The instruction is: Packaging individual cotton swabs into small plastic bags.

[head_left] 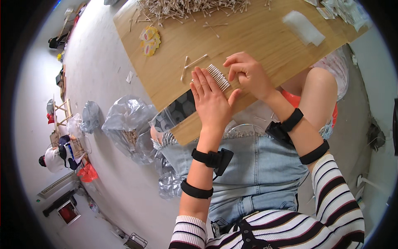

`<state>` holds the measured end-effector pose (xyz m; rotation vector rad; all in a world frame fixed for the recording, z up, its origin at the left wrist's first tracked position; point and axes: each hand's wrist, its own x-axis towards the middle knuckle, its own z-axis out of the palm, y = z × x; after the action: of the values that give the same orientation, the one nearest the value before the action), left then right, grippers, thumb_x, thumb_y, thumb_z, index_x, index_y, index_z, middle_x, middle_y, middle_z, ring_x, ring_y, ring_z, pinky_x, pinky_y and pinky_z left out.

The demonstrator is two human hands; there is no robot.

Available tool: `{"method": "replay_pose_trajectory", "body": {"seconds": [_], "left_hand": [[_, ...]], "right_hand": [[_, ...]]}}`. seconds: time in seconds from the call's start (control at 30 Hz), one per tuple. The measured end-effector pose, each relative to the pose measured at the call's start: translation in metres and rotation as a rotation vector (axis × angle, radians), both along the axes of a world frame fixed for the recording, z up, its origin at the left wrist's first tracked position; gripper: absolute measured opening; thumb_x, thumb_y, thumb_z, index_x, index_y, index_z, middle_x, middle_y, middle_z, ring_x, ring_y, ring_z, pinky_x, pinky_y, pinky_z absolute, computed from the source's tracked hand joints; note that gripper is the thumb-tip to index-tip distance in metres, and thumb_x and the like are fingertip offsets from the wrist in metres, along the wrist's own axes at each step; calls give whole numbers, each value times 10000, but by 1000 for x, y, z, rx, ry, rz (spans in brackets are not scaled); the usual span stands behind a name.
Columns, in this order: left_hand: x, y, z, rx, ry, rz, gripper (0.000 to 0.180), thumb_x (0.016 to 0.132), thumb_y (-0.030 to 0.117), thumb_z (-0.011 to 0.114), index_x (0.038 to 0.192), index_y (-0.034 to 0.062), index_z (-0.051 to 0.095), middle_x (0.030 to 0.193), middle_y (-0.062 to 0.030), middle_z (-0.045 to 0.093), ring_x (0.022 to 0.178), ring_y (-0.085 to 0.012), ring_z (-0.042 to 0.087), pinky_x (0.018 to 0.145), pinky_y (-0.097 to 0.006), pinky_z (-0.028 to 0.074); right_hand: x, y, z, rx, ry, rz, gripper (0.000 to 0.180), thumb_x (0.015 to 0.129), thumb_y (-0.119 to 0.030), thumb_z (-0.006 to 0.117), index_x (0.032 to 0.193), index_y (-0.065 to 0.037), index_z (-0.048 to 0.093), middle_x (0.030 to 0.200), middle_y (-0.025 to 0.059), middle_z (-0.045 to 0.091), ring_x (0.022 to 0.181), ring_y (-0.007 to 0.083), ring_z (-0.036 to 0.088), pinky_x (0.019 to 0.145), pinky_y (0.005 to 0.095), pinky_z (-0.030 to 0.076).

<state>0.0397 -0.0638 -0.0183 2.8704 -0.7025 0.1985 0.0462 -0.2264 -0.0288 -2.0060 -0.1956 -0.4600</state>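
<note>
A tight row of white cotton swabs (218, 77) lies side by side on the wooden table (257, 37). My left hand (211, 99) is laid flat over one end of that row, fingers stretched and thumb spread, so part of the row is hidden. Just right of the row hovers my right hand (248, 74), its fingers loosely bent and apart, with nothing visible in them. Two loose swabs (195, 61) lie beyond my left fingertips. Beside my left wrist, a dark patterned plastic bag (182, 106) rests along the table's near-left edge.
A large pile of cotton swabs (190, 7) covers the far side. Yellow scalloped labels (150, 40) lie at the left, a translucent plastic packet (304, 28) at the right. Grey plastic bags (129, 124) stand on the floor. Another person (54, 157) is at far left.
</note>
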Motion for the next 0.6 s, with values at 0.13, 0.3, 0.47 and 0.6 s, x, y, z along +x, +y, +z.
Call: {"method": "replay_pose_trajectory", "body": {"seconds": [0.13,0.3,0.47,0.6], "left_hand": [[0,-2,-1,-19,18,1,1052,859,655,529,1444,-156,200,1523,-323,211,1458,-391,173,1180,-468,157],[0,-1,0,-22,33,6,1049,860,646,537,1445,-155,196,1524,-324,206,1460,-391,164,1184,-465,143],[0,-1,-1,-28,36,5,1051,861,641,542,1447,-156,187,1525,-325,203,1461,-391,159,1185,-464,138],[-4,-2,1,-21,45,-7,1068,856,657,533,1448,-158,178,1528,-329,187,1463,-394,148,1185,-466,135]], "right_hand": [[0,0,-3,-60,-32,23,153,663,94,549,634,-31,632,995,68,675,1060,251,596,904,343,475],[1,1,-1,-81,-44,21,129,657,66,573,603,-42,615,987,59,679,1073,259,589,917,358,467],[1,1,4,-165,-60,65,136,663,69,562,597,-39,612,985,61,679,1085,261,584,914,359,469],[2,1,-1,-26,-41,49,156,667,96,529,605,-24,609,993,70,674,1098,264,578,926,352,469]]}}
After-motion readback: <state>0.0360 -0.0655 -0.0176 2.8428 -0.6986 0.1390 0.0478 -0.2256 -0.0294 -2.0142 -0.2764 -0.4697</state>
